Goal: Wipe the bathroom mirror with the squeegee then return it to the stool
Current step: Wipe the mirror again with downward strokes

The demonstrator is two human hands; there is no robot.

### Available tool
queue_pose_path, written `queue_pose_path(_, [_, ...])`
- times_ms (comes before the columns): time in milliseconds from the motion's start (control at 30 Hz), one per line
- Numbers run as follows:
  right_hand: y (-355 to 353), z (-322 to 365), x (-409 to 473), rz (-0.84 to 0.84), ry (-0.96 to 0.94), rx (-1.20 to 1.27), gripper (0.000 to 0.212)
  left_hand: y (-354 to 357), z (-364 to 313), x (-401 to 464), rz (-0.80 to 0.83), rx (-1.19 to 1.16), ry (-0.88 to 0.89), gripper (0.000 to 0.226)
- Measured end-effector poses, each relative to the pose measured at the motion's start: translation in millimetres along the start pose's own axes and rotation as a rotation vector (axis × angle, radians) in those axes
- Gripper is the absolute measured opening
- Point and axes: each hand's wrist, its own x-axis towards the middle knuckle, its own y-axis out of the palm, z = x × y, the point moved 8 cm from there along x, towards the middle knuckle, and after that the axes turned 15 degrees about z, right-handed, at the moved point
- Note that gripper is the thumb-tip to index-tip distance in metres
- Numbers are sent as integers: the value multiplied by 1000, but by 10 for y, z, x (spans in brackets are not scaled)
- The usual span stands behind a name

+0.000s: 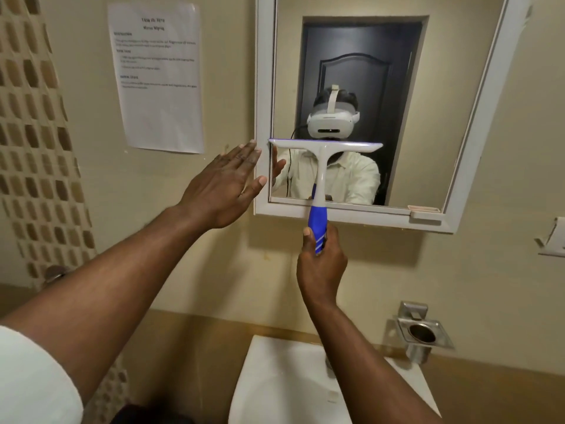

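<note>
Right hand I see gripping one squeegee against one mirror, left hand flat, holding nothing, on its frame.

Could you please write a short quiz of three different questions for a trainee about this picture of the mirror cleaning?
1. True or false: the right hand grips the blue handle of the white plastic squeegee.
2. Multiple choice: where is the squeegee's blade? A) on the white washbasin B) across the lower part of the white-framed wall mirror C) on the printed paper sheet.
3. Short answer: how are the fingers of the left hand, and where is it?

Key:
1. True.
2. B.
3. Straight and open, holding nothing, at the mirror's left frame edge; whether it touches cannot be told.
</note>
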Motion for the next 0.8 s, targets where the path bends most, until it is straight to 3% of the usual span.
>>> queue_pose_path(367, [101,-513,-508,3,120,-35,30,757,8,-348,139,-86,-38,61])
queue_pose_path(800, [174,-742,-709,21,211,-48,37,1069,-99,-509,186,-129,-35,61])
